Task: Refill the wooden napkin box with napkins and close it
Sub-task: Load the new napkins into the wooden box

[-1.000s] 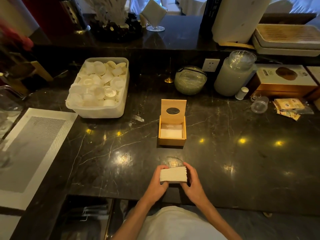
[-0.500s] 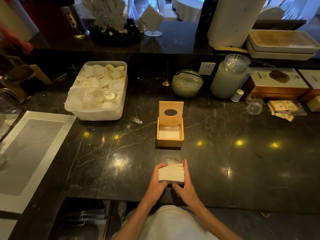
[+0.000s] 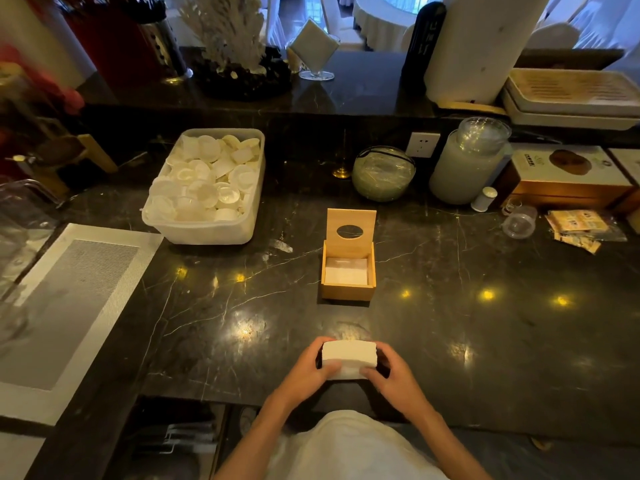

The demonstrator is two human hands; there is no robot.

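Observation:
A small wooden napkin box stands in the middle of the black marble counter. Its lid, with an oval hole, is raised upright at the back. A few white napkins lie low inside the box. Near the counter's front edge I hold a thick stack of white napkins between both hands. My left hand grips its left end and my right hand grips its right end. The stack is well short of the box.
A white plastic tub of small cups sits at the back left. A woven placemat lies at the far left. A glass bowl, a large lidded jar, a cardboard box and sachets line the back right.
My hands have turned the napkin stack and closed more tightly round its ends. It has stayed near the front edge. The box has not moved.

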